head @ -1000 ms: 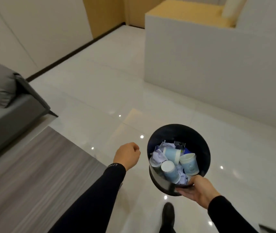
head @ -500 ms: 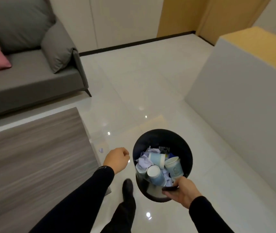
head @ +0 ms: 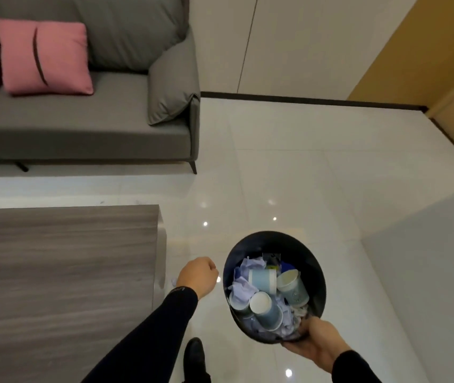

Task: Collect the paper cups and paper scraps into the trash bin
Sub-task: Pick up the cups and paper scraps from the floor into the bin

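A black round trash bin (head: 250,246) hangs above the floor, carried by my right hand (head: 313,345), which grips its near rim. Inside lie several pale blue paper cups (head: 264,308) and crumpled white paper scraps (head: 243,288). My left hand (head: 198,276) is a closed fist with nothing in it, just left of the bin and beside the table's corner. A small paper scrap (head: 174,281) lies on the floor close to the table's corner, partly hidden by my left wrist.
A grey wood-grain low table (head: 63,272) fills the lower left. Behind it stands a grey sofa (head: 87,128) with pink cushions (head: 45,58). Glossy white tile floor (head: 289,175) spreads ahead. A white partition (head: 427,258) is on the right. My dark shoe (head: 194,352) is below.
My view has swung left, bringing the sofa and table into sight. The bin stays in my right hand and my left fist stays beside it.
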